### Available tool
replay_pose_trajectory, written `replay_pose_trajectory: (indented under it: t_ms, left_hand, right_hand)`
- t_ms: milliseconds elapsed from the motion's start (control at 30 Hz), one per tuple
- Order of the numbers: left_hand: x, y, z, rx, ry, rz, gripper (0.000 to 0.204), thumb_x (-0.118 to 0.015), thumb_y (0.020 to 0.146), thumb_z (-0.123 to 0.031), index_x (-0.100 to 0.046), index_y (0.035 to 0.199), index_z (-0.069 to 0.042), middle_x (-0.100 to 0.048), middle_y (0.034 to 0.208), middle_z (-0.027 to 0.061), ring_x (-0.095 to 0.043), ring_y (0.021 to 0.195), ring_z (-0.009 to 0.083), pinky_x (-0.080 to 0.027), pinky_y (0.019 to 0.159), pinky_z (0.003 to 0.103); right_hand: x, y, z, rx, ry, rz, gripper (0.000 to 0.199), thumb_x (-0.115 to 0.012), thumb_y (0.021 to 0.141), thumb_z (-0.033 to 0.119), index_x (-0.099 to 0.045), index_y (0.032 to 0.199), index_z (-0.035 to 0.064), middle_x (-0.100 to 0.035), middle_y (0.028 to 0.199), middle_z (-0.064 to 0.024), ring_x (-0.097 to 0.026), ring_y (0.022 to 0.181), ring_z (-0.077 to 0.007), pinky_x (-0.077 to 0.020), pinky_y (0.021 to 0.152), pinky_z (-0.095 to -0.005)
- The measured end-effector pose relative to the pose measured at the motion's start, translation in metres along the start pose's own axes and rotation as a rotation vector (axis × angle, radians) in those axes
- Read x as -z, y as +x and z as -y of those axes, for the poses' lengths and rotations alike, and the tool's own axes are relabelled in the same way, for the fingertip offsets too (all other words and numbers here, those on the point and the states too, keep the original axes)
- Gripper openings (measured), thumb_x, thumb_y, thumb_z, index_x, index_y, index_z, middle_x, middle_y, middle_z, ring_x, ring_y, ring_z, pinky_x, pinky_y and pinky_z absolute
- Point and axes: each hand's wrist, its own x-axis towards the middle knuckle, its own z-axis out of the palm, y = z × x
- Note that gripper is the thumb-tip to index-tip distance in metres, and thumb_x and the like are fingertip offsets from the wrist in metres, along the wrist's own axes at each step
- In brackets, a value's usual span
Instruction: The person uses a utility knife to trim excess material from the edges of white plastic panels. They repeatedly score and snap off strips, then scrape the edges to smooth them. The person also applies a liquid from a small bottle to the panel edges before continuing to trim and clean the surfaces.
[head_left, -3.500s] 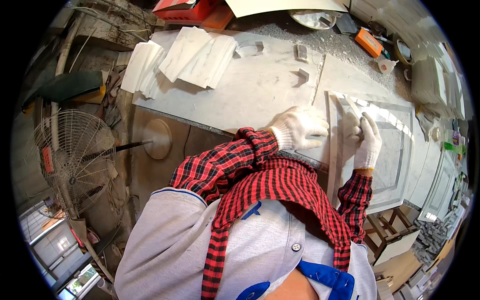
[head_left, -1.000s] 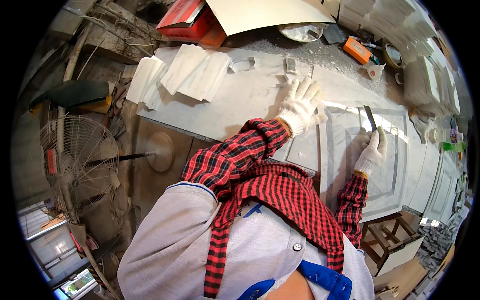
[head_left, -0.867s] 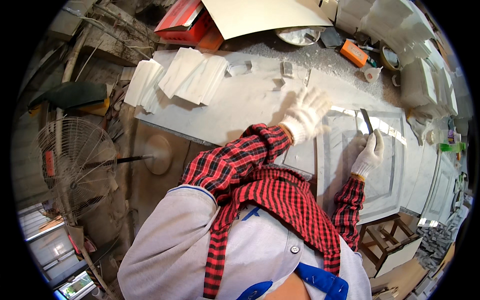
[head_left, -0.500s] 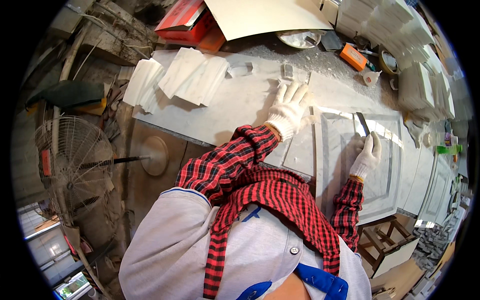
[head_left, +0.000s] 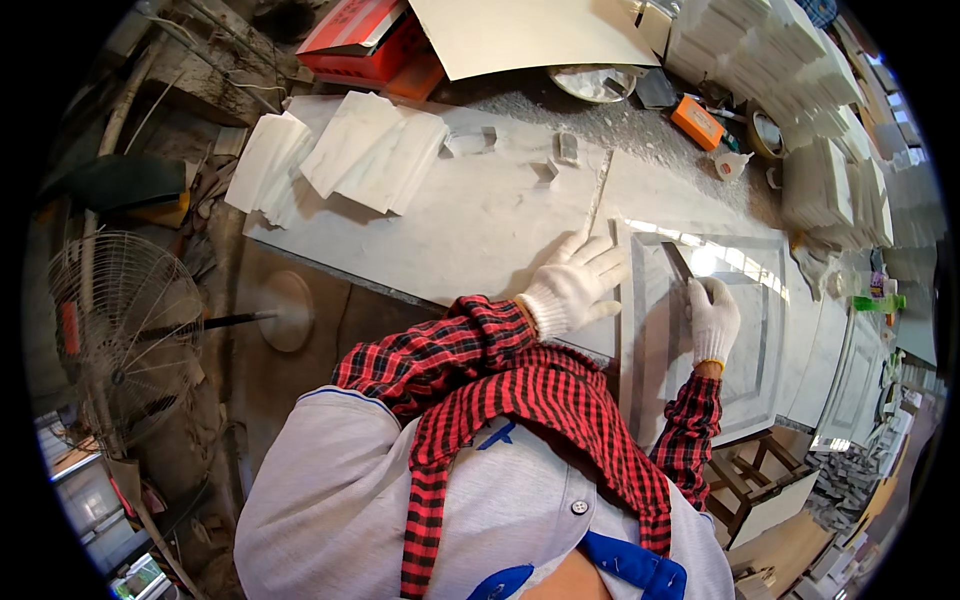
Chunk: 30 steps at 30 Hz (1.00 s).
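Observation:
My left hand [head_left: 577, 287], in a white knit glove, lies flat with its fingers spread on the pale marble slab [head_left: 490, 225], by the left edge of a framed panel. That panel [head_left: 745, 375] is white marble with grey bands inset around it. Above it, my right hand [head_left: 714, 320], gloved too, is closed on a narrow dark blade [head_left: 677, 262]. The blade points up and to the left, over the upper left part of the panel. Whether its edge touches the stone I cannot tell.
Pale stone pieces [head_left: 375, 150] lie at the slab's left, with small stone offcuts [head_left: 567, 148] farther right. Behind are a bowl of white material [head_left: 592, 84], an orange box [head_left: 697, 123] and stacked white tiles [head_left: 815, 185]. A wire fan [head_left: 120, 335] stands at left, a wooden stool [head_left: 755, 480] below right.
My left hand has slid nearer to me along the panel's left edge. My right hand has moved slightly left and nearer, bringing the blade left and tilting it more.

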Motion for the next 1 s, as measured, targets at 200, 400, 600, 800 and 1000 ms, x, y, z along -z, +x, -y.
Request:
replay_pose_trajectory:
  t_ms: [200,400,600,800,1000]
  left_hand:
    - [0.004,-0.019,-0.002,-0.038,-0.147,-0.021,0.049,-0.065,0.089,-0.039,-0.060,0.130,-0.011,-0.054,0.141,0.0076,-0.042,0.138,0.0314,-0.023,0.120,0.053]
    - [0.022,-0.011,-0.005,0.012,-0.206,-0.033,0.046,-0.067,0.086,-0.036,-0.062,0.124,-0.009,-0.055,0.137,0.0099,-0.041,0.138,0.0310,-0.024,0.119,0.052]
    - [0.017,-0.008,-0.003,0.009,-0.219,-0.114,0.044,-0.070,0.083,-0.033,-0.064,0.120,-0.009,-0.058,0.134,0.0097,-0.044,0.134,0.0313,-0.027,0.117,0.052]
    - [0.020,-0.003,0.001,0.013,-0.314,-0.155,0.027,-0.073,0.079,-0.026,-0.071,0.100,-0.010,-0.064,0.124,0.0075,-0.050,0.129,0.0294,-0.032,0.115,0.050]
    - [0.019,-0.003,0.002,0.001,-0.328,-0.132,0.022,-0.073,0.078,-0.026,-0.072,0.094,-0.010,-0.064,0.123,0.0068,-0.051,0.129,0.0282,-0.034,0.112,0.048]
  right_hand:
    - [-0.011,-0.007,0.011,0.048,0.032,0.034,0.027,-0.069,0.091,0.028,-0.071,0.094,0.0012,-0.071,0.081,-0.0111,-0.065,0.073,-0.0199,-0.0505,0.071,-0.0323]
    - [-0.048,-0.018,0.032,0.188,-0.055,-0.066,0.025,-0.065,0.093,0.026,-0.069,0.107,0.0053,-0.072,0.089,-0.0173,-0.069,0.081,-0.0314,-0.0525,0.076,-0.0396]
    - [-0.063,-0.027,0.045,0.273,-0.237,0.032,0.044,-0.058,0.094,0.028,-0.058,0.136,0.0143,-0.072,0.094,-0.0204,-0.068,0.086,-0.0406,-0.0532,0.077,-0.0468]
    - [-0.069,-0.026,0.061,0.295,-0.414,0.062,0.045,-0.057,0.094,0.029,-0.059,0.136,0.0143,-0.071,0.091,-0.0215,-0.069,0.081,-0.0405,-0.0537,0.072,-0.0473]
    - [-0.073,-0.023,0.063,0.260,-0.387,0.104,0.045,-0.055,0.095,0.030,-0.058,0.137,0.0153,-0.070,0.083,-0.0226,-0.067,0.074,-0.0425,-0.0525,0.067,-0.0491]
